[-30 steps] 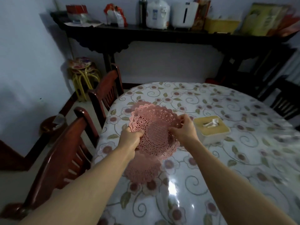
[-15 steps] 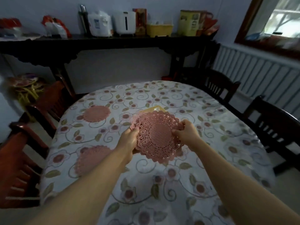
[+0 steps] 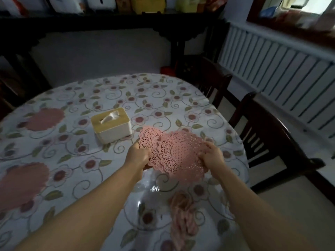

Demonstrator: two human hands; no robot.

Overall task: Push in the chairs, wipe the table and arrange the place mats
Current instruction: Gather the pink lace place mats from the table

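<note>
- Two pink place mats already lie flat on the table (image 3: 181, 98): one far mat (image 3: 44, 119) toward the left edge and one near mat (image 3: 21, 183) closer to me on the same side.
- I judge the arranging to be partly done, with the right half of the table not yet served.
- I am holding what looks like a small stack of mats (image 3: 174, 153) above the table, just right of the tissue box (image 3: 111, 126). A second lace edge peeks out at the left, so there seems to be more than one.
- My left hand (image 3: 138, 155) pinches the stack's left edge, fingers curled around it.
- My right hand (image 3: 212, 156) grips the right edge, thumb on top and fingers tucked under; neither hand is slack.
- The stack sags a little between my hands and tilts toward me; it does not appear to rest on the cloth.
- Two dark chairs on the right, the far chair (image 3: 212, 82) and the near chair (image 3: 268, 134), stand close to the table, so pushing in looks done on that side; I cannot see the other chairs.
- Whether the table has been wiped, I cannot tell; the cloth shines near me.
- A pinkish bundle (image 3: 183, 220) lies close to me, too blurred to name.
- Next, I reckon, is peeling one mat off and laying it before a right-hand chair.
</note>
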